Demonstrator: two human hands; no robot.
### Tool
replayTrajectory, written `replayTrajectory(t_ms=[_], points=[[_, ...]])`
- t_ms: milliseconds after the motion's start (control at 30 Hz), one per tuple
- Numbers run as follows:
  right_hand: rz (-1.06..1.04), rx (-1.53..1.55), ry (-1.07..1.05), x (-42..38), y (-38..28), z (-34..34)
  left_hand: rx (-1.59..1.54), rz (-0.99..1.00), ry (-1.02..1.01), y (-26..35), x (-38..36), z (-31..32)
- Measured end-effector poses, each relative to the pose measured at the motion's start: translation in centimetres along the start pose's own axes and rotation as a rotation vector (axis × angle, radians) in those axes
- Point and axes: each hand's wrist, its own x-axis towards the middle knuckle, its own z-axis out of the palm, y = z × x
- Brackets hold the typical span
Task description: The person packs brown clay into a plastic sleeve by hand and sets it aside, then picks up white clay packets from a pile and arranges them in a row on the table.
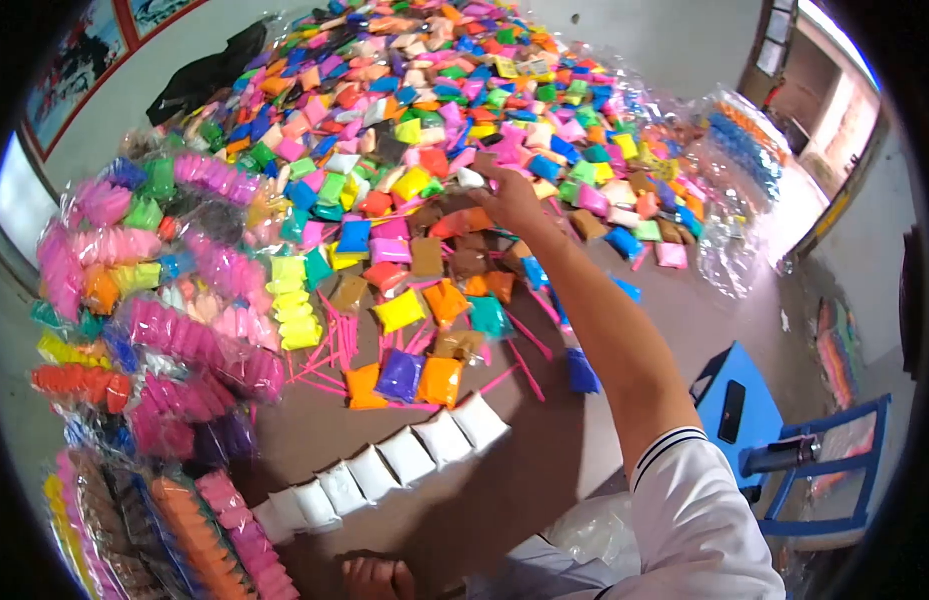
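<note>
My right hand [507, 200] reaches into the large pile of colored packets [435, 120], its fingers at a small white packet [471, 178]. Whether the fingers grip that packet cannot be made out. Low in the view, my left hand [378, 577] rests near the front edge, fingers curled, with whatever it may hold hidden. Between the hands, a slanting row of white packets [375, 472] lies on the brown surface [405, 535]. Just beyond the row are orange [440, 381] and purple [399, 375] packets.
Pink sticks [337, 340] lie scattered before the pile. Bagged rows of packets [190, 340] line the left side. At the right stand a blue stool [750, 400] with a phone [731, 411], a dark cylindrical bottle [782, 455] and a blue chair frame [870, 460]. Clear plastic [595, 530] lies near my body.
</note>
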Motion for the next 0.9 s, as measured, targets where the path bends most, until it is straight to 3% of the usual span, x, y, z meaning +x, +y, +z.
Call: replayTrajectory(t_ms=[67, 133, 200, 267, 300, 400, 467, 500, 533, 733, 800, 833, 900], points=[[0.347, 0.822, -0.299, -2.4, -0.7, -3.6, -0.092, -0.005, 0.085, 0.6, 0.6, 0.3], [0.499, 1.206, -0.390, -6.8, -3.5, -8.0, -0.095, -0.069, 0.168, 0.3, 0.3, 0.6], [0.466, 1.172, -0.423, -11.5, -5.5, -10.5, -0.106, -0.137, 0.160, -0.1, 0.1, 1.0], [0.525, 1.390, -0.487, -16.4, -8.7, -13.2, -0.110, -0.211, 0.147, 0.5, 0.3, 1.2], [0.397, 1.411, -0.531, -18.8, -10.7, -14.9, -0.266, -0.240, 0.142, 1.2, 0.8, 1.2], [0.384, 1.224, -0.504, -25.9, -16.3, -16.9, -0.525, -0.234, 0.163, 3.0, 1.2, 2.9], [0.403, 0.870, -0.522, -30.0, -19.2, -17.0, -0.583, -0.241, 0.132, 4.5, 1.8, 3.2], [0.174, 0.557, -0.316, -31.7, -20.8, -16.6, -0.580, -0.263, 0.082, 4.7, 2.3, 3.0], [0.076, 0.416, -0.282, -32.8, -22.4, -16.9, -0.576, -0.288, 0.028, 4.8, 2.3, 2.9], [-0.096, 0.380, -0.272, -36.5, -25.2, -15.0, -0.579, -0.136, 0.146, 3.3, 0.9, 4.1], [0.170, 0.817, -0.465, -36.7, -25.8, -15.8, -0.749, -0.195, 0.147, 3.6, 0.4, 3.4], [0.170, 0.821, -0.472, -37.0, -25.9, -15.6, -0.924, -0.247, 0.144, 3.8, 0.3, 3.0], [0.544, 1.420, -0.447, -37.6, -25.8, -15.0, -0.914, -0.257, 0.128, 3.6, 0.2, 2.9]])
